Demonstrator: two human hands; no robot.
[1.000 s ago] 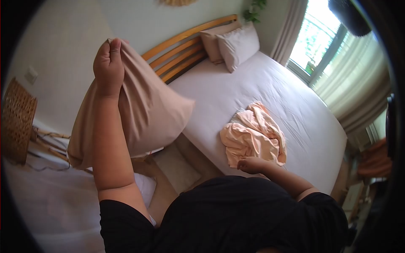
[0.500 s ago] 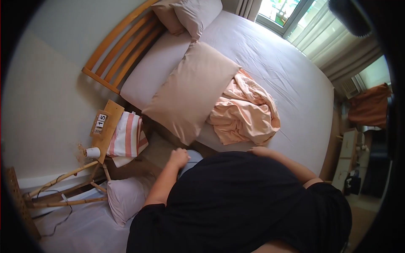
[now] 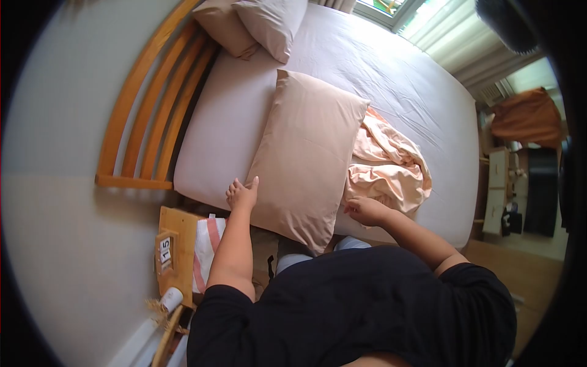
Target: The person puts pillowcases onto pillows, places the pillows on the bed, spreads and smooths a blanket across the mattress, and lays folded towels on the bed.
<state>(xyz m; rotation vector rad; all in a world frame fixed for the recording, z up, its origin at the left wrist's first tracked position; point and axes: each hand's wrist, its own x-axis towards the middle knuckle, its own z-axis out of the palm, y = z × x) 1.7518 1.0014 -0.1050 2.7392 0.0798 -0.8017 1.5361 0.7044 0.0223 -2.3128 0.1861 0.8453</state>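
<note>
A large beige pillow (image 3: 309,140) lies flat on the bed, its near corner reaching over the mattress edge. My left hand (image 3: 242,195) is at the pillow's left side, thumb and fingers apart, with nothing visible in it. On the other side, my right hand (image 3: 368,211) hovers by the pillow's right edge, fingers loosely bent and apart, also holding nothing that I can see. A crumpled peach cloth (image 3: 391,180) lies right of the pillow, just beyond my right hand.
Two more pillows (image 3: 269,27) rest by the slatted wooden headboard (image 3: 137,122). At the left, a wooden bedside stand (image 3: 174,223) holds a block calendar (image 3: 164,251), a white cup (image 3: 172,298) and a striped cloth (image 3: 205,248). The mattress (image 3: 449,153) extends right.
Both hands have moved forward from beside my body to either side of the beige pillow, and the left hand has opened. The view has shifted, bringing the bed's near edge closer.
</note>
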